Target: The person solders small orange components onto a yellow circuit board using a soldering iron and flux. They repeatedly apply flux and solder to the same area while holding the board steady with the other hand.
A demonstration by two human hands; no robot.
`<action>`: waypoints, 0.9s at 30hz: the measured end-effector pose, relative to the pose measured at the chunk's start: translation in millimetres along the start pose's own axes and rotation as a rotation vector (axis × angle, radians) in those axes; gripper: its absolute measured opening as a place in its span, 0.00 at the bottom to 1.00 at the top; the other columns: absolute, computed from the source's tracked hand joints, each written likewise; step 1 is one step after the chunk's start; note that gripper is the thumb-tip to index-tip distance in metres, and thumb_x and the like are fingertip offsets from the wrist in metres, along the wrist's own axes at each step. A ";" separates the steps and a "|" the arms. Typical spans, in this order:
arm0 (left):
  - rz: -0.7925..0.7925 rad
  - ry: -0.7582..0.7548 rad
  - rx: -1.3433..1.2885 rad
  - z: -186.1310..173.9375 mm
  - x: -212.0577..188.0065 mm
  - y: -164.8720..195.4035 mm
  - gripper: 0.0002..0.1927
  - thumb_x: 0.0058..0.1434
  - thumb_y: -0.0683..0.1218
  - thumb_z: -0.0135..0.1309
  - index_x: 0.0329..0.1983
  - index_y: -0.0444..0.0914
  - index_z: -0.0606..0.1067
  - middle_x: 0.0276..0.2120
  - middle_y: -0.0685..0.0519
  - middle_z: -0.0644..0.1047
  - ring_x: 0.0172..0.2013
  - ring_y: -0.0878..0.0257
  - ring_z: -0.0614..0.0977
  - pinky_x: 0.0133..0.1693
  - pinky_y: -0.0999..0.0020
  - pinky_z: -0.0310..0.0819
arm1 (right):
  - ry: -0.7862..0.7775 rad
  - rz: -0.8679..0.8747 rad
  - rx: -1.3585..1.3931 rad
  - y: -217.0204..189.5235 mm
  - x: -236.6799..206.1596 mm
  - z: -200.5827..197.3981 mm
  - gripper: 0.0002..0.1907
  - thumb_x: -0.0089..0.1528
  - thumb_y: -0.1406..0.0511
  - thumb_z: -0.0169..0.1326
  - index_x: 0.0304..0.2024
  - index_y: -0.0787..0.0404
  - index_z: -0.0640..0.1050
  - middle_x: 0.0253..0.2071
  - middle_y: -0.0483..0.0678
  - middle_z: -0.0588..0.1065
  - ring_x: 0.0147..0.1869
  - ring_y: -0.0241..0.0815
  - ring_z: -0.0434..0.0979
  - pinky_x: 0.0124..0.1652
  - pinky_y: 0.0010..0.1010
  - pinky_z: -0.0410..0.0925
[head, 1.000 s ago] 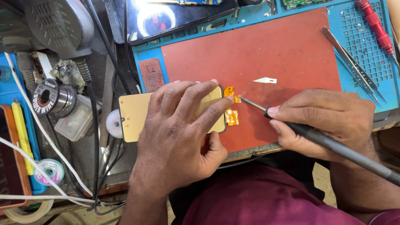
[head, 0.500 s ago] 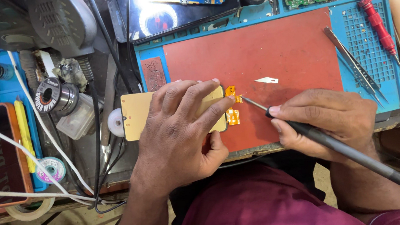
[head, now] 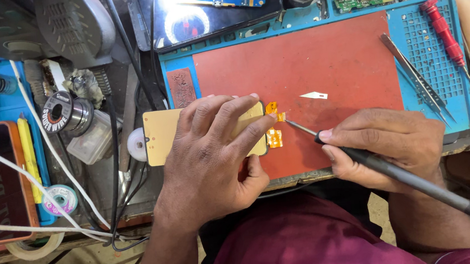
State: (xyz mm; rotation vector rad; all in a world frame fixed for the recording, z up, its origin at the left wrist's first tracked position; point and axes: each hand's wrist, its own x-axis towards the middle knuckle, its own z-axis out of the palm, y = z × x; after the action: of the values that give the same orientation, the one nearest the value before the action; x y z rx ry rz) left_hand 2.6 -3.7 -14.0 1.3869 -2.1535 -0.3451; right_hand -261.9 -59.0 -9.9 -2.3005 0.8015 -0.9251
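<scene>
On a red mat [head: 325, 56], the left hand [head: 214, 151] presses flat on a gold phone screen panel [head: 159, 138]. The right hand [head: 386, 147] grips a soldering iron [head: 397, 171], tip touching the panel's orange flex cable [head: 273, 111]; soldering appears underway, unfinished.

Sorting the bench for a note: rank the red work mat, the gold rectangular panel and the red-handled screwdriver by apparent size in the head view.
1. Red work mat
2. Gold rectangular panel, partly hidden under the left hand
3. Red-handled screwdriver
</scene>
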 end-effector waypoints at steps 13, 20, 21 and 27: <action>0.004 0.000 0.002 -1.0 0.4 1.1 0.29 0.50 0.46 0.57 0.59 0.44 0.77 0.60 0.49 0.71 0.62 0.49 0.70 0.66 0.46 0.62 | 0.012 0.043 -0.027 -0.8 -0.1 0.6 0.13 0.54 0.72 0.68 0.41 0.67 0.82 0.33 0.52 0.80 0.34 0.40 0.83 0.33 0.24 0.74; 0.002 -0.005 0.003 -0.9 0.5 1.4 0.29 0.50 0.46 0.57 0.59 0.44 0.77 0.60 0.49 0.71 0.62 0.49 0.70 0.66 0.46 0.61 | 0.017 0.054 -0.028 -2.2 0.1 0.7 0.13 0.54 0.72 0.68 0.42 0.66 0.82 0.33 0.51 0.80 0.34 0.39 0.83 0.33 0.24 0.73; 0.005 -0.002 0.009 -0.9 0.7 1.0 0.29 0.50 0.46 0.57 0.59 0.45 0.77 0.60 0.49 0.71 0.62 0.49 0.70 0.66 0.46 0.61 | 0.015 0.057 -0.038 -2.3 0.0 0.6 0.13 0.54 0.72 0.68 0.41 0.66 0.82 0.33 0.51 0.80 0.34 0.39 0.83 0.33 0.24 0.73; 0.008 -0.007 0.008 -0.9 0.3 0.5 0.29 0.49 0.46 0.58 0.59 0.44 0.77 0.60 0.49 0.71 0.62 0.49 0.70 0.65 0.46 0.61 | 0.033 0.042 0.000 -0.2 0.5 3.0 0.13 0.55 0.72 0.68 0.42 0.66 0.82 0.33 0.51 0.80 0.34 0.38 0.83 0.33 0.23 0.74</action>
State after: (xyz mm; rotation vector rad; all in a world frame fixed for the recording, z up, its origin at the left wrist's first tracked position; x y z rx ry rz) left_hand 2.6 -3.6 -13.0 1.3828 -2.1675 -0.3390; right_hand -259.3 -58.5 -11.4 -2.2651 0.8603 -0.9467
